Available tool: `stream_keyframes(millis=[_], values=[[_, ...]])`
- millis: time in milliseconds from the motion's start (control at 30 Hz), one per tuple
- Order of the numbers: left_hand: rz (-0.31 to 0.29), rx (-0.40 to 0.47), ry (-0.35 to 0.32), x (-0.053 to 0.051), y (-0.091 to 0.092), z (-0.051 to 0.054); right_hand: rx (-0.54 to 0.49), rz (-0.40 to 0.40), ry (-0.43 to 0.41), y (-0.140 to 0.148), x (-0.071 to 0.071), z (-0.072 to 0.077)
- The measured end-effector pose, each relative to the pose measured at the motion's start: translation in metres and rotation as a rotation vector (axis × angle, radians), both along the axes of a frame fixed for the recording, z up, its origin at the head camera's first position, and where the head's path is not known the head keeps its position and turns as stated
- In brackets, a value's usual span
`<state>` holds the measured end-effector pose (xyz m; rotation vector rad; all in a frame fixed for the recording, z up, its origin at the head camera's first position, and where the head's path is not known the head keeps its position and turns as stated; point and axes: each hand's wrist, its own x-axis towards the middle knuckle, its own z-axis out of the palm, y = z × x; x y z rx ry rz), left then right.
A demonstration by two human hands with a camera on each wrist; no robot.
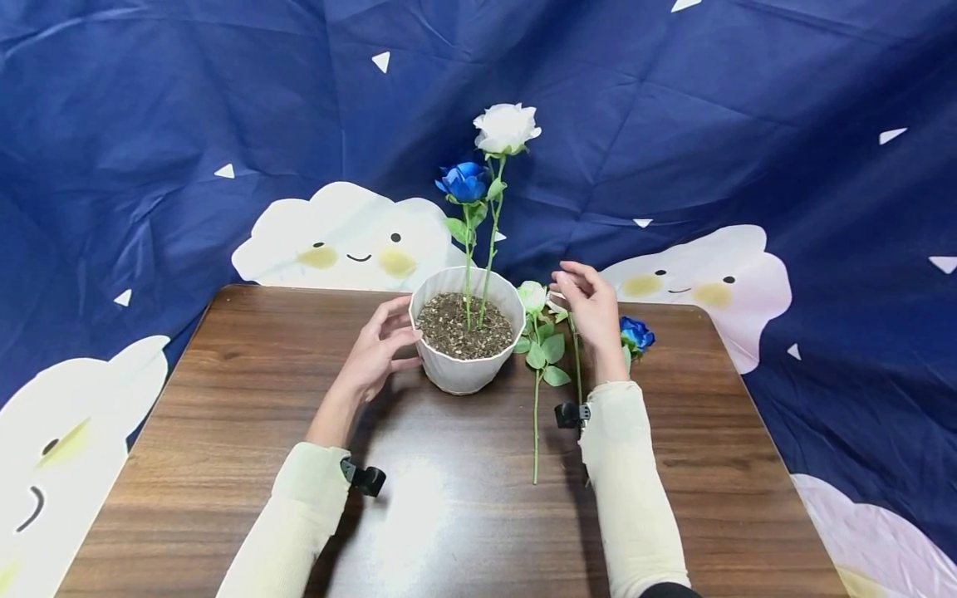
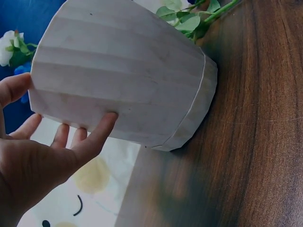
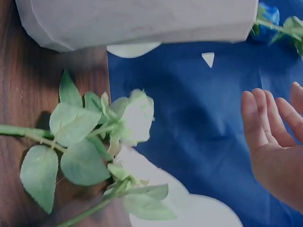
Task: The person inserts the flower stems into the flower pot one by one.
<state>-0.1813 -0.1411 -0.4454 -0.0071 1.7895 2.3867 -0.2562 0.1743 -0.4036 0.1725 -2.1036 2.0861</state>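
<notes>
A white faceted pot (image 1: 465, 375) with dark soil (image 1: 456, 328) stands near the table's back edge. Upright in the soil are a white rose (image 1: 507, 129) and a shorter blue rose (image 1: 463, 182). My left hand (image 1: 376, 350) touches the pot's left side with spread fingers; in the left wrist view its fingertips rest on the pot (image 2: 118, 71). My right hand (image 1: 592, 320) is raised to the right of the pot, touching nothing, its fingers slightly bent in the right wrist view.
Right of the pot, a white rose (image 1: 532, 297) with green leaves lies on the wooden table (image 1: 299, 399), beside another pale rose (image 1: 557, 306) partly hidden by my right hand. A blue rose (image 1: 637, 334) lies farther right. A blue cloud-patterned cloth (image 1: 224, 100) hangs behind.
</notes>
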Motion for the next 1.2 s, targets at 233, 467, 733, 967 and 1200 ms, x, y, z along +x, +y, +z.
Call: stream_keyframes(millis=[233, 467, 733, 967, 1200], values=[[0.002, -0.001, -0.009, 0.001, 0.001, 0.004, -0.057, -0.053, -0.065, 0.02, 0.004, -0.016], [0.001, -0.002, -0.007, 0.0, 0.001, 0.006, -0.048, -0.09, -0.163, 0.035, 0.01, -0.033], [0.004, -0.003, -0.006, 0.001, 0.001, 0.004, -0.006, -0.089, -0.249, 0.049, 0.017, -0.052], [0.018, 0.0, -0.003, 0.0, 0.001, 0.002, 0.029, -0.063, -0.34, 0.064, 0.024, -0.069], [0.013, 0.001, 0.0, 0.0, 0.001, 0.002, 0.123, -0.052, -0.428, 0.074, 0.031, -0.081]])
